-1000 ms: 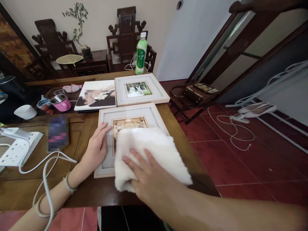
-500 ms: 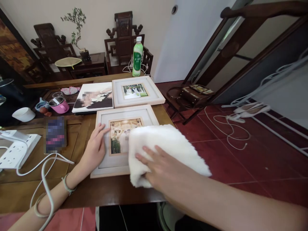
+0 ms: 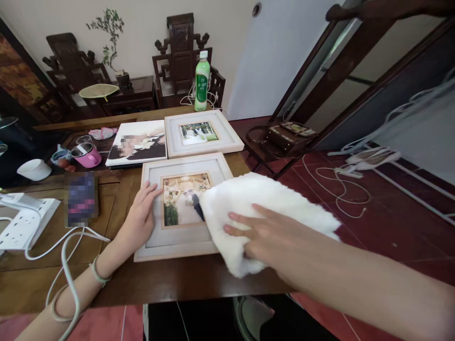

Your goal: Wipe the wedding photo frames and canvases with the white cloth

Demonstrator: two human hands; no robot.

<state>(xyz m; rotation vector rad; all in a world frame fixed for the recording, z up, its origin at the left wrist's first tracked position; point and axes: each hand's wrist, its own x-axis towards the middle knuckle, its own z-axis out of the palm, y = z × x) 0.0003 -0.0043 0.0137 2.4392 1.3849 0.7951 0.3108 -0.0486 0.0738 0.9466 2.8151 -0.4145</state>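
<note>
Wiping step, apparently: right hand [image 3: 266,234] spread on cloth [image 3: 280,196] — grip unclear; left hand [image 3: 142,213] unclenched on frame [image 3: 185,237] — next stroke needs bracing.

1 cam's riding on the wearer's head, looking forward and kinda down across the table [image 3: 159,279]. It's sitting pretty close, so the left hand [image 3: 140,215] and right hand [image 3: 266,237] are looming low, while the back wall [image 3: 145,23] is showing up top and red floor [image 3: 373,241] is filling the right.
</note>
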